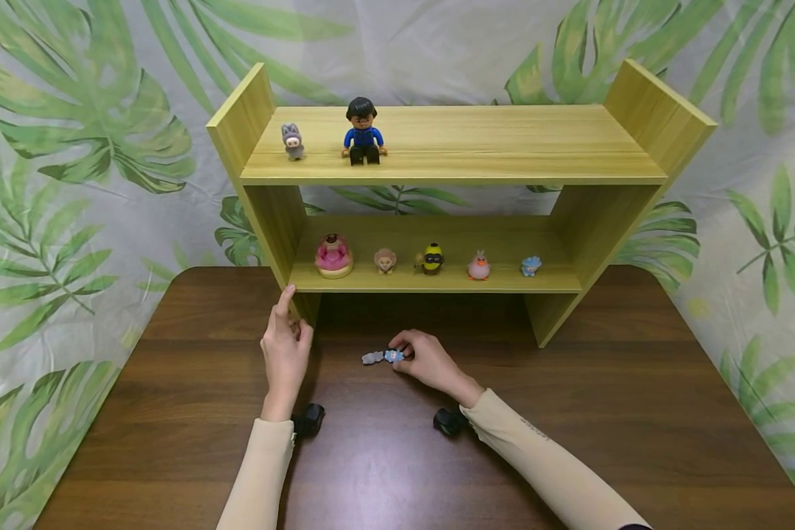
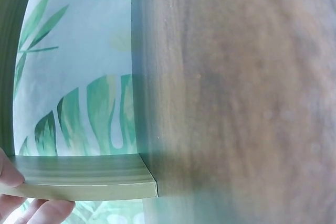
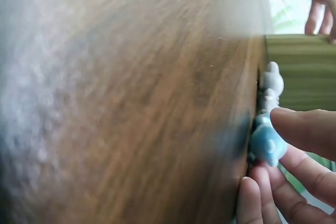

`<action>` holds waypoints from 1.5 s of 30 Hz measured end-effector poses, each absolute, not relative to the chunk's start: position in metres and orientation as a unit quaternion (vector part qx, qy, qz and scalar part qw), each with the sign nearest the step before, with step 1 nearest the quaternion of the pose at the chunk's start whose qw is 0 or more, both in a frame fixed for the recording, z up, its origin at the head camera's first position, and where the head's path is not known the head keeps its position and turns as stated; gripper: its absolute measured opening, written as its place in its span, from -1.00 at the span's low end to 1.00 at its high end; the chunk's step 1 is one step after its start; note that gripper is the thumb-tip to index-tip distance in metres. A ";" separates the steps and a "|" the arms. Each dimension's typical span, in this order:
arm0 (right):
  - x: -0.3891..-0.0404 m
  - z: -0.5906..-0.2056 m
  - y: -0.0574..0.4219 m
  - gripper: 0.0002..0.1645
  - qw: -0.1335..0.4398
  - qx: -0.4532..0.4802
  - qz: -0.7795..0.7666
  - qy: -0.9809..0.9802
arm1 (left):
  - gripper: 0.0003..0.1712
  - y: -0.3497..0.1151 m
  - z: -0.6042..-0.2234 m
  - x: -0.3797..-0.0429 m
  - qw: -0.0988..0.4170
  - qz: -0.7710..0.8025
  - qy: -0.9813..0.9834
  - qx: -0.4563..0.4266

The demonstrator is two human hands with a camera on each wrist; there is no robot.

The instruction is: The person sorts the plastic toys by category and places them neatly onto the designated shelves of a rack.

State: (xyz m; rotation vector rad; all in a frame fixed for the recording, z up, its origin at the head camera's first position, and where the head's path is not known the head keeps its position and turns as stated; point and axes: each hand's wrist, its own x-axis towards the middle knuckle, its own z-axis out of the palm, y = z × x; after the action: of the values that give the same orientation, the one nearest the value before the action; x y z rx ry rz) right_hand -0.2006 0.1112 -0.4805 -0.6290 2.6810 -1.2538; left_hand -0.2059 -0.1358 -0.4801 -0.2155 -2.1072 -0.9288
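In the head view, my right hand (image 1: 430,361) is low over the table in front of the shelf. Its thumb and fingers pinch a small blue figure (image 3: 269,144) with rounded knobs. A grey figure (image 1: 372,358) lies in line with it, just to its left, and dark material shows along their table side. My left hand (image 1: 286,357) is at the lower left of the wooden shelf (image 1: 450,180). In the left wrist view, its thumb and fingertips stand on opposite faces of the side panel (image 2: 89,179), holding its edge.
On the lower board stand a pink bear figure (image 1: 333,258), a monkey-like figure (image 1: 385,260), a yellow figure (image 1: 432,259), a pink bird (image 1: 479,266) and a small blue figure (image 1: 531,266). Above are a grey bunny-eared figure (image 1: 293,141) and a black-haired doll (image 1: 364,136). Leaf-print cloth hangs behind.
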 end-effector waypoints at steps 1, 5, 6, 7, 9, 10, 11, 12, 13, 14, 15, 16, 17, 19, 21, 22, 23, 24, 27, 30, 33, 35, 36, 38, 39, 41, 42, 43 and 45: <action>-0.200 -0.481 0.111 -0.71 0.055 -0.208 -0.405 0.888 | -0.09 -0.136 -0.480 -0.206 0.402 -0.368 -0.834 -0.085; -0.200 -0.483 0.109 -0.75 0.047 -0.213 -0.386 0.896 | -0.09 -0.135 -0.480 -0.206 0.401 -0.367 -0.835 -0.083; -0.200 -0.483 0.109 -0.76 0.046 -0.214 -0.384 0.897 | -0.09 -0.135 -0.480 -0.206 0.401 -0.367 -0.835 -0.083; -0.200 -0.484 0.109 -0.77 0.045 -0.214 -0.385 0.897 | -0.09 -0.135 -0.480 -0.206 0.402 -0.367 -0.835 -0.083; -0.199 -0.483 0.110 -0.79 0.042 -0.213 -0.393 0.894 | -0.08 -0.135 -0.480 -0.205 0.403 -0.367 -0.834 -0.083; -0.199 -0.483 0.110 -0.79 0.041 -0.213 -0.397 0.892 | -0.08 -0.135 -0.479 -0.205 0.404 -0.367 -0.834 -0.084; -0.199 -0.483 0.111 -0.79 0.038 -0.213 -0.400 0.890 | -0.07 -0.135 -0.479 -0.205 0.405 -0.368 -0.833 -0.083; -0.198 -0.482 0.112 -0.80 0.037 -0.213 -0.405 0.889 | -0.07 -0.135 -0.479 -0.205 0.406 -0.368 -0.833 -0.083; -0.198 -0.482 0.113 -0.80 0.036 -0.214 -0.408 0.887 | -0.07 -0.135 -0.479 -0.205 0.406 -0.368 -0.832 -0.082; -0.197 -0.481 0.113 -0.80 0.034 -0.215 -0.412 0.885 | -0.07 -0.135 -0.479 -0.205 0.406 -0.368 -0.832 -0.081; -0.196 -0.481 0.114 -0.80 0.034 -0.216 -0.416 0.883 | -0.07 -0.135 -0.479 -0.205 0.407 -0.368 -0.832 -0.080; -0.196 -0.480 0.115 -0.80 0.034 -0.218 -0.419 0.881 | -0.07 -0.135 -0.479 -0.205 0.407 -0.369 -0.832 -0.080; -0.195 -0.479 0.116 -0.79 0.033 -0.221 -0.423 0.878 | -0.07 -0.135 -0.479 -0.204 0.407 -0.369 -0.832 -0.079; -0.194 -0.478 0.118 -0.79 0.035 -0.222 -0.431 0.874 | -0.07 -0.135 -0.479 -0.204 0.406 -0.369 -0.832 -0.079; -0.192 -0.475 0.119 -0.79 0.038 -0.221 -0.438 0.870 | -0.07 -0.135 -0.479 -0.204 0.406 -0.368 -0.833 -0.079; -0.191 -0.474 0.120 -0.78 0.040 -0.221 -0.441 0.869 | -0.07 -0.135 -0.479 -0.204 0.406 -0.368 -0.833 -0.079; -0.190 -0.473 0.121 -0.78 0.041 -0.222 -0.444 0.867 | -0.07 -0.135 -0.479 -0.204 0.405 -0.368 -0.833 -0.080; -0.189 -0.472 0.121 -0.77 0.042 -0.222 -0.446 0.866 | -0.08 -0.135 -0.479 -0.204 0.404 -0.368 -0.833 -0.080; -0.186 -0.469 0.124 -0.75 0.036 -0.224 -0.455 0.861 | -0.07 -0.135 -0.479 -0.204 0.402 -0.371 -0.833 -0.080; -0.183 -0.465 0.127 -0.75 0.027 -0.224 -0.465 0.856 | -0.08 -0.136 -0.479 -0.204 0.399 -0.374 -0.833 -0.079; -0.181 -0.461 0.130 -0.75 0.026 -0.221 -0.478 0.850 | -0.08 -0.136 -0.480 -0.204 0.398 -0.375 -0.834 -0.079; -0.181 -0.459 0.132 -0.75 0.028 -0.221 -0.485 0.846 | -0.08 -0.136 -0.480 -0.204 0.398 -0.373 -0.834 -0.078; -0.180 -0.458 0.133 -0.75 0.028 -0.222 -0.487 0.844 | -0.08 -0.136 -0.480 -0.204 0.398 -0.372 -0.835 -0.078; -0.180 -0.457 0.135 -0.74 0.025 -0.225 -0.489 0.843 | -0.07 -0.136 -0.479 -0.204 0.398 -0.372 -0.835 -0.079; -0.180 -0.456 0.136 -0.73 0.024 -0.225 -0.490 0.842 | -0.07 -0.136 -0.479 -0.204 0.398 -0.372 -0.835 -0.079; -0.180 -0.454 0.137 -0.73 0.021 -0.226 -0.491 0.841 | -0.08 -0.136 -0.479 -0.204 0.399 -0.372 -0.834 -0.079; -0.179 -0.453 0.138 -0.72 0.019 -0.226 -0.493 0.840 | -0.08 -0.136 -0.479 -0.204 0.399 -0.373 -0.834 -0.078; -0.179 -0.452 0.138 -0.71 0.017 -0.225 -0.494 0.839 | -0.09 -0.136 -0.479 -0.204 0.399 -0.373 -0.834 -0.078; -0.178 -0.450 0.139 -0.71 0.013 -0.224 -0.499 0.837 | -0.08 -0.136 -0.479 -0.204 0.399 -0.374 -0.833 -0.078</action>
State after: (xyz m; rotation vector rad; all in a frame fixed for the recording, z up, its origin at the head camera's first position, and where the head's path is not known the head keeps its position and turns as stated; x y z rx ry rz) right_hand -0.1778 0.1386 -0.4499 -0.6973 2.6079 -1.5562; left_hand -0.2041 -0.1356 -0.4795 -0.1962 -2.1096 -0.9478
